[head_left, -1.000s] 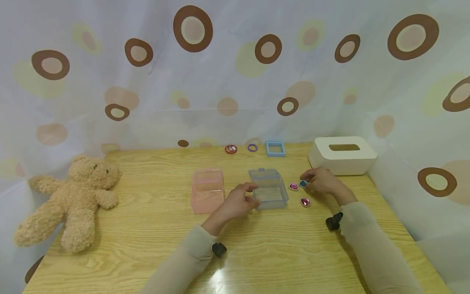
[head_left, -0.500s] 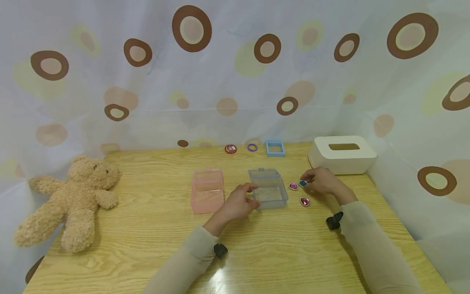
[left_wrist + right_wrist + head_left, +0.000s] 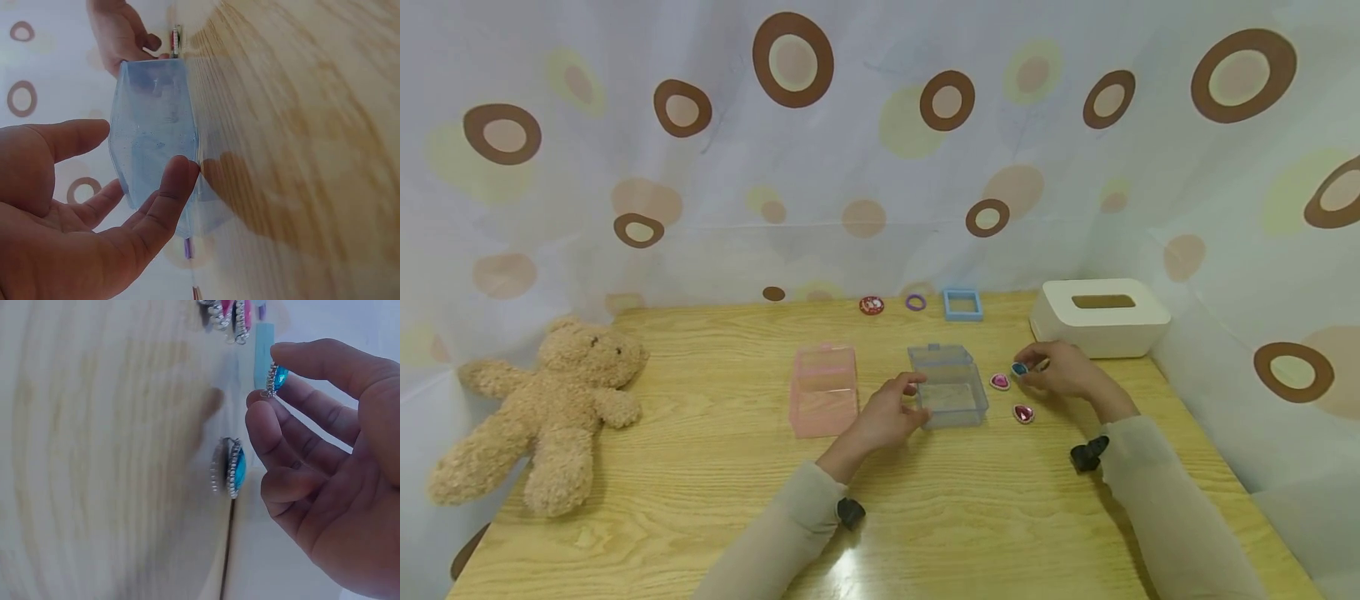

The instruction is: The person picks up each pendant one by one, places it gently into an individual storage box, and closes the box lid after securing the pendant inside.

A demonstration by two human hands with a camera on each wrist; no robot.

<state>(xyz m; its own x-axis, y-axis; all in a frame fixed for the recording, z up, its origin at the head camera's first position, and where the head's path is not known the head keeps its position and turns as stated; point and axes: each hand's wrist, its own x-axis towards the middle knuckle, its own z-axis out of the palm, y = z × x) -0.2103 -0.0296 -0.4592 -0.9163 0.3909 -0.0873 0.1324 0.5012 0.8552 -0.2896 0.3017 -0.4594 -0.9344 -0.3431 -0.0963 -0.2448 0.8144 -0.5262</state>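
Note:
At the left side of an open, clear bluish plastic box (image 3: 955,396), my left hand (image 3: 887,414) holds its wall with thumb and fingers spread along it. My right hand (image 3: 1062,370) pinches a blue gem (image 3: 281,378) with a beaded silver rim between thumb and fingertips, just above the table. A second blue gem (image 3: 239,469) lies on the wood below that hand in the right wrist view. Beside the box lie a pink gem (image 3: 1000,381) and a red-pink teardrop gem (image 3: 1023,413).
Left of the box stands an open pink clear box (image 3: 825,392). Along the back lie a red round badge (image 3: 872,305), a purple ring (image 3: 915,302) and a light blue square frame (image 3: 962,305). A white tissue box (image 3: 1101,318) is back right; a teddy bear (image 3: 561,408) sits left.
The right hand has raised the blue gem slightly off the table and shifted a little to the right. The left hand stays at the bluish box.

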